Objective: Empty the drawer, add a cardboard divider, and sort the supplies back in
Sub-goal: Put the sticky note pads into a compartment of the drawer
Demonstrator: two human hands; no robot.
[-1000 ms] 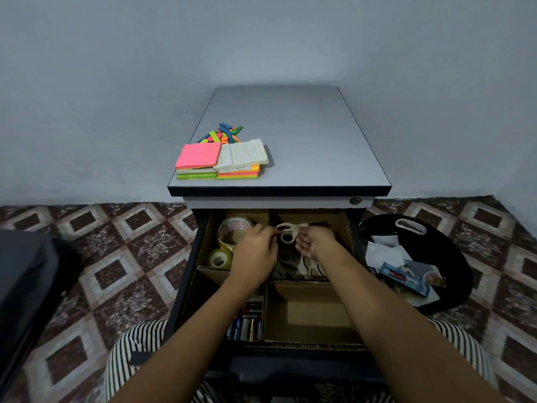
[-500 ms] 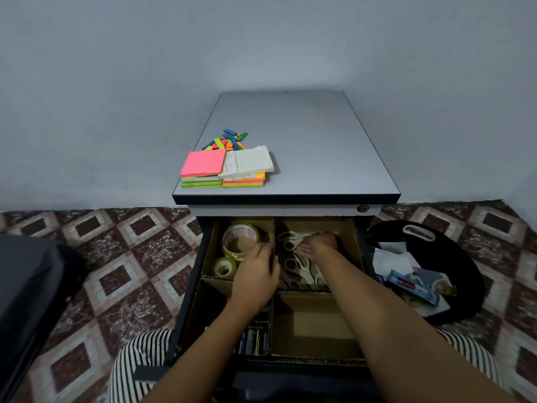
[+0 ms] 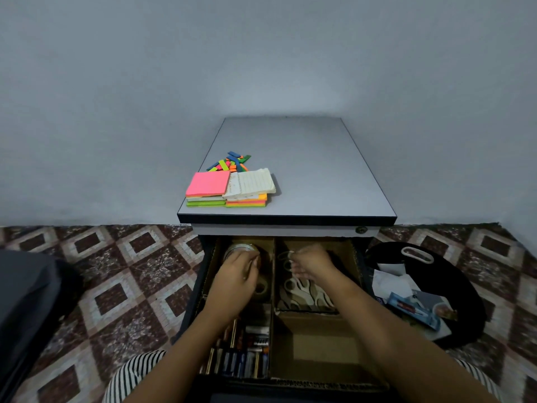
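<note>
The drawer [image 3: 359, 274] is open, and a cardboard divider [image 3: 273, 289] splits it into four compartments. My left hand [image 3: 235, 276] reaches into the back left one, fingers loosely over a large tape roll [image 3: 239, 249]; a smaller roll [image 3: 262, 287] lies nearer. My right hand [image 3: 313, 264] is in the back right compartment, its fingers curled on the white handle of a pair of scissors [image 3: 284, 258], above more white scissors [image 3: 303, 289]. Batteries and pens [image 3: 241, 359] fill the front left compartment. The front right compartment [image 3: 319, 344] shows bare cardboard.
On the cabinet top [image 3: 319, 175] lie stacked sticky notes [image 3: 207, 184], a lined pad [image 3: 251, 183] and coloured tabs [image 3: 232, 162]. A black bag [image 3: 465, 286] holding papers and packaging sits on the floor at the right. A dark object [image 3: 29, 301] lies at the left.
Both hands held the scissors over the drawer's back; the right hand has lowered them into the back right compartment. The left hand let go and moved left over the tape rolls.
</note>
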